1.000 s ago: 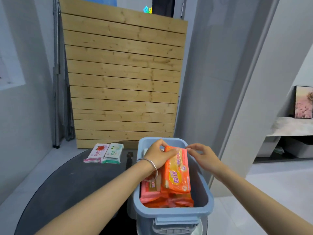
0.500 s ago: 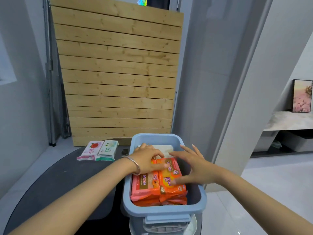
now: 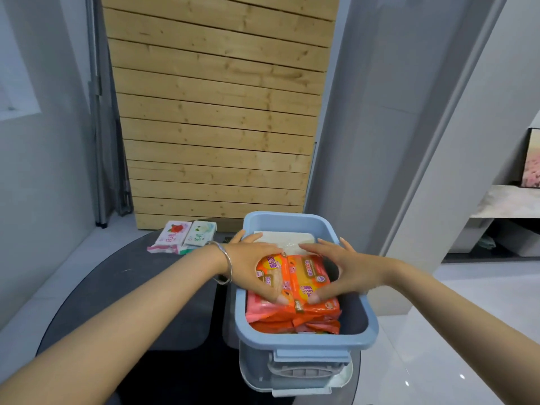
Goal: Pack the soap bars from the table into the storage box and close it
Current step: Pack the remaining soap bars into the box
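Hands are pressing down on orange soap packs stacked inside a blue storage box standing at the edge of a dark round table. The left hand, a silver bangle circling its wrist, and the right hand are both lying spread and flat on the top pack, fingers curving loosely around it rather than gripping. A white pack is sitting behind them. Two more soap bars are lying side by side on the table, left of the box.
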The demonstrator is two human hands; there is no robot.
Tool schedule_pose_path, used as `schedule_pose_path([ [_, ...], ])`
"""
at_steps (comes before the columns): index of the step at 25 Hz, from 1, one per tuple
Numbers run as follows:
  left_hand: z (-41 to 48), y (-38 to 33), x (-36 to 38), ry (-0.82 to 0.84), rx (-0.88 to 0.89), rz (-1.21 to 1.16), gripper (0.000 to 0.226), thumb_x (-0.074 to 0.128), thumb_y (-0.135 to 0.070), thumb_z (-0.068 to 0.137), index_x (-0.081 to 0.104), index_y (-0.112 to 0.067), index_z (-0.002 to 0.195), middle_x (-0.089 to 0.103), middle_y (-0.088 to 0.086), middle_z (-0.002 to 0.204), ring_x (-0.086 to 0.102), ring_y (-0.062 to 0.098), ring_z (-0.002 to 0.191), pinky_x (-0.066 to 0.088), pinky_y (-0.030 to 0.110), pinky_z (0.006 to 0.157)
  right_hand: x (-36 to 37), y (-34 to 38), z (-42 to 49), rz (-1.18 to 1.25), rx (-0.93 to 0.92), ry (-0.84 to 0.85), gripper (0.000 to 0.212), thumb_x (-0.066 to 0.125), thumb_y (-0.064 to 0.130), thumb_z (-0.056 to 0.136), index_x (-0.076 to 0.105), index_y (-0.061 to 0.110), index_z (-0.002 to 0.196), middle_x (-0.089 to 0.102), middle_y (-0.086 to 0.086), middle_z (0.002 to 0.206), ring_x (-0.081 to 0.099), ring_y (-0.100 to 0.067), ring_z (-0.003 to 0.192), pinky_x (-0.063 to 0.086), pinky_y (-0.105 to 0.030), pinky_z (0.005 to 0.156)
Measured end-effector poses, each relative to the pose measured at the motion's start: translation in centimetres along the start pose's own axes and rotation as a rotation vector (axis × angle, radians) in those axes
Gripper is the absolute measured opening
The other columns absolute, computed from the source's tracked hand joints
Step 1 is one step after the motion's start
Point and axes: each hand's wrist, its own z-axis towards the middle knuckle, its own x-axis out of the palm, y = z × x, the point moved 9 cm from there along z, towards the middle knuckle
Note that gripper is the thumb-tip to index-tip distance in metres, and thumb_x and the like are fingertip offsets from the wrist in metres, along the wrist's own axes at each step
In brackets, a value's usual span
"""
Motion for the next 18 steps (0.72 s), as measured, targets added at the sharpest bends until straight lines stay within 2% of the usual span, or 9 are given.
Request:
schedule_pose_path([
  [2, 0.2, 2.1, -1.5, -0.166, 0.023, -0.136, 0.09, 0.054, -0.072, 0.068, 0.028, -0.03, 0.143, 0.02, -0.009, 0.156, 0.003, 0.016, 0.146, 0.0, 0.037, 0.117, -1.3, 1.4, 0.4, 0.158, -0.038, -0.077, 0.105, 0.065, 0.073, 0.059, 0.016, 0.044, 0.147, 0.025, 0.016, 0.151, 0.009, -0.017, 0.147, 0.012, -0.042, 0.121],
  [4, 0.0, 5.8, -3.4, -0.41, -0.009, -0.445, 0.069, 0.055, -0.058, 0.08, 0.039, -0.024, 0.138, 0.034, -0.005, 0.15, 0.025, 0.015, 0.141, 0.021, 0.028, 0.11, -3.0, 3.1, 1.4, 0.213, -0.092, -0.214, 0.101, 0.066, 0.065, 0.066, 0.019, 0.033, 0.15, 0.025, 0.013, 0.154, 0.017, -0.011, 0.146, 0.018, -0.036, 0.12],
  [6, -0.5, 11.3, -3.5, -0.57, -0.162, -0.693, 0.065, 0.055, -0.05, 0.084, 0.036, -0.022, 0.139, 0.039, -0.003, 0.147, 0.034, 0.017, 0.136, 0.029, 0.028, 0.106, -3.8, 5.1, 3.0, 0.201, -0.139, -0.303, 0.088, 0.066, 0.053, 0.078, 0.021, 0.029, 0.15, 0.024, 0.011, 0.156, 0.021, -0.009, 0.144, 0.02, -0.028, 0.116],
  [8, -0.5, 17.0, -2.3, -0.598, -0.371, -0.744, 0.058, 0.055, -0.049, 0.085, 0.039, -0.018, 0.131, 0.047, 0.006, 0.135, 0.041, 0.027, 0.131, 0.037, 0.036, 0.105, -4.1, 7.1, 5.4, 0.142, -0.175, -0.338, 0.077, 0.062, 0.049, 0.084, 0.026, 0.028, 0.148, 0.026, 0.009, 0.156, 0.022, -0.011, 0.144, 0.017, -0.031, 0.117],
  [10, -0.1, 21.1, -1.1, -0.589, -0.492, -0.744, 0.043, 0.057, -0.049, 0.083, 0.048, -0.015, 0.109, 0.054, 0.011, 0.113, 0.055, 0.034, 0.114, 0.049, 0.044, 0.092, -4.2, 8.5, 7.9, 0.109, -0.187, -0.342, 0.07, 0.059, 0.049, 0.085, 0.031, 0.027, 0.146, 0.029, 0.005, 0.156, 0.021, -0.013, 0.144, 0.013, -0.043, 0.121],
  [11, 0.3, 22.6, -0.8, -0.592, -0.521, -0.73, 0.043, 0.057, -0.051, 0.082, 0.052, -0.013, 0.1, 0.057, 0.011, 0.108, 0.059, 0.035, 0.106, 0.052, 0.045, 0.086, -4.2, 8.7, 9.2, 0.11, -0.183, -0.335, 0.068, 0.057, 0.051, 0.086, 0.034, 0.028, 0.145, 0.029, 0.004, 0.156, 0.02, -0.013, 0.145, 0.012, -0.046, 0.12],
  [12, 0.8, 23.9, -0.4, -0.588, -0.554, -0.703, 0.051, 0.056, -0.056, 0.08, 0.055, -0.01, 0.101, 0.06, 0.012, 0.109, 0.061, 0.036, 0.102, 0.053, 0.045, 0.084, -4.2, 8.8, 10.5, 0.113, -0.172, -0.328, 0.066, 0.054, 0.054, 0.086, 0.035, 0.029, 0.144, 0.029, 0.005, 0.156, 0.019, -0.013, 0.145, 0.012, -0.046, 0.12],
  [14, 1.8, 26.2, 0.8, -0.576, -0.665, -0.627, 0.069, 0.048, -0.067, 0.076, 0.057, -0.01, 0.114, 0.062, 0.016, 0.115, 0.06, 0.036, 0.103, 0.051, 0.044, 0.088, -4.2, 8.0, 12.3, 0.15, -0.148, -0.354, 0.066, 0.05, 0.061, 0.084, 0.038, 0.03, 0.142, 0.032, 0.006, 0.154, 0.022, -0.013, 0.144, 0.013, -0.043, 0.12],
  [18, 3.5, 29.9, 3.9, -0.593, -0.885, -0.608, 0.082, 0.043, -0.07, 0.075, 0.039, -0.012, 0.132, 0.048, 0.016, 0.132, 0.046, 0.035, 0.12, 0.041, 0.042, 0.098, -3.7, 6.3, 13.5, 0.179, -0.15, -0.404, 0.09, 0.034, 0.085, 0.064, 0.039, 0.037, 0.14, 0.039, 0.015, 0.148, 0.026, -0.011, 0.14, 0.019, -0.037, 0.117],
])
